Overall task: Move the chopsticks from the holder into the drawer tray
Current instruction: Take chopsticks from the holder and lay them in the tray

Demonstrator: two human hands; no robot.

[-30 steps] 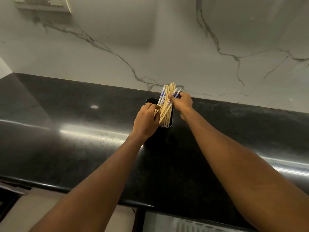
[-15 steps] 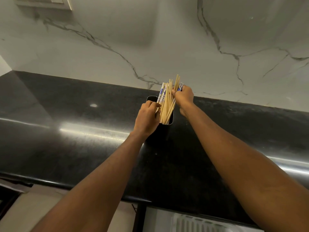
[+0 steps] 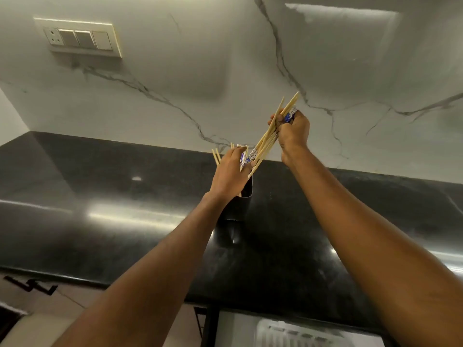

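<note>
Two bunches of pale bamboo chopsticks (image 3: 266, 140) are held, pull-out step: R hand (image 3: 293, 133) grip round one above black rectangular holder (image 3: 246, 191), L hand (image 3: 231, 172) grip round rest. Next: to be lowered into white drawer tray (image 3: 295, 333).

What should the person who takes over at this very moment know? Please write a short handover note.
Right hand: grips a lifted bundle of chopsticks, whose lower tips are about level with the rim of the holder.
Left hand: holds the other chopsticks at the holder's mouth.
The holder stands on the black counter. The drawer tray shows below the counter's front edge.
Done: one bundle is nearly out.
Left: carry it to the tray, then move the rest.
</note>
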